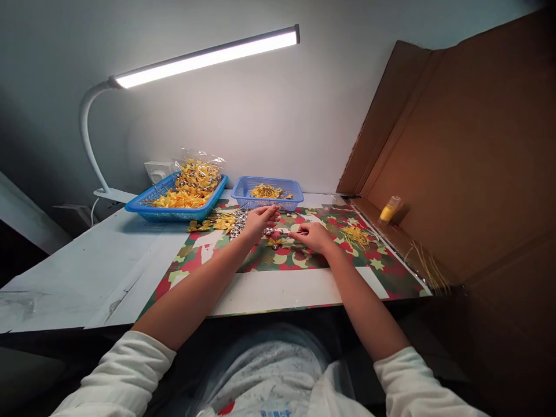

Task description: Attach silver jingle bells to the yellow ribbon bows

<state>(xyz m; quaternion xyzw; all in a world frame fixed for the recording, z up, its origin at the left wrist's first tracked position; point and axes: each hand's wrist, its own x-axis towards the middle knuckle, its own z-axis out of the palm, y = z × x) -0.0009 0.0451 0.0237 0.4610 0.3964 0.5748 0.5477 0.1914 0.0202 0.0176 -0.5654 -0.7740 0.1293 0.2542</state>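
Observation:
My left hand (259, 222) is closed in a pinch above the patterned mat, its fingertips pointing right. To its right and a little nearer, my right hand (313, 236) also pinches, fingertips turned left. What either one holds is too small to make out. Between and just below them is a yellow ribbon bow with a silver bell (275, 243); whether it hangs or rests on the mat I cannot tell. Several silver bells (238, 225) lie in a heap left of my left hand, beside loose yellow ribbon bows (222, 222).
A blue basket (174, 215) of yellow bows and a bagged batch stands back left. Behind my hands is a smaller basket (243, 196) with yellow pieces. Yellow cords (356, 236) lie right, near a yellow-filled bottle (388, 209) and cardboard (460, 145). A lamp (208, 56) shines overhead.

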